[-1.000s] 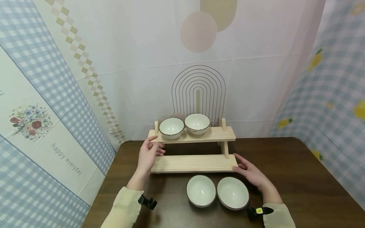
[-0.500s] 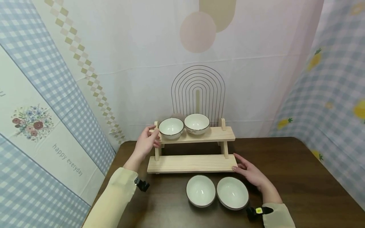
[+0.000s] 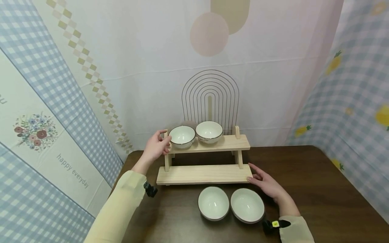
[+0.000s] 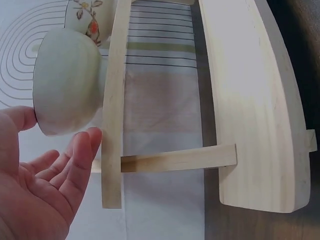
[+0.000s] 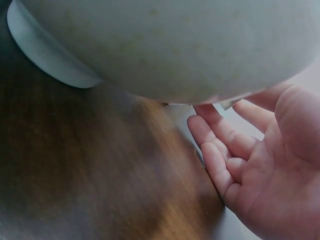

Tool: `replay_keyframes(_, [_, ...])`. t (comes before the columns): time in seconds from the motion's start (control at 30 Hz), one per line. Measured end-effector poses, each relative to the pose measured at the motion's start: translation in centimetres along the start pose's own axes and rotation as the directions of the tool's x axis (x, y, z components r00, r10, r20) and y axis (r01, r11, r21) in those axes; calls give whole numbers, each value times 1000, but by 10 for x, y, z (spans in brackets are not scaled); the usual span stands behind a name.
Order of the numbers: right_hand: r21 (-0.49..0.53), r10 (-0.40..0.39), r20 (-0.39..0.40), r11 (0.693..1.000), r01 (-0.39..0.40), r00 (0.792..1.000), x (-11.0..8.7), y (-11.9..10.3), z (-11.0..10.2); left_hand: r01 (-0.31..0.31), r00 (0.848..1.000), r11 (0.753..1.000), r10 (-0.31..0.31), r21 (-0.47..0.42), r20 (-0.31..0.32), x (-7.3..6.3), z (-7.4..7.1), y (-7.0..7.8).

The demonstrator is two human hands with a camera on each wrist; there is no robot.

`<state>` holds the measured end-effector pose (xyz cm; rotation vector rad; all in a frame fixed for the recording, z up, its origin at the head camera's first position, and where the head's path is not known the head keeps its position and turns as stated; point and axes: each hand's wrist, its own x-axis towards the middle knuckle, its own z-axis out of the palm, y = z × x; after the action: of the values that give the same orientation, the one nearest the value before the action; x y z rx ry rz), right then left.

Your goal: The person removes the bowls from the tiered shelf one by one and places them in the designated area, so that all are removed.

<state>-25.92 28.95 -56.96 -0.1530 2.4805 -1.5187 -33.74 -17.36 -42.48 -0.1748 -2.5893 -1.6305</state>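
A two-tier wooden shelf [image 3: 203, 174] stands on the table. Two white bowls sit side by side on its upper tier: the left bowl [image 3: 182, 135] and the right bowl [image 3: 209, 131]. My left hand [image 3: 155, 146] is at the tier's left end. In the left wrist view, its thumb touches the rim of the left bowl [image 4: 67, 82], and the other fingers spread below the bowl. My right hand [image 3: 266, 184] holds the right end of the lower tier between thumb and fingers; in the right wrist view, a nearer bowl [image 5: 190, 45] hides its fingertips.
Two more white bowls stand on the dark wooden table [image 3: 307, 189] in front of the shelf, the left one [image 3: 213, 203] close beside the right one [image 3: 247, 205]. A patterned cloth [image 3: 152, 67] hangs behind, with checked cloths at both sides.
My left hand has moved up and left from the shelf's left side to the left bowl, its thumb now at the rim. The right hand and all the bowls stay put.
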Motion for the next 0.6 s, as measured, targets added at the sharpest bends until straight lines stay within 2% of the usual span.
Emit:
replay_keyframes(0.37, [3, 2, 1, 1000, -2, 1000, 4, -1, -3, -18, 999, 992, 14, 126, 32, 7, 2, 15])
replay_keyframes(0.6, [9, 1, 2, 1000, -2, 1000, 8, 0, -6, -8, 1000, 994, 9, 106, -6, 8, 9, 15])
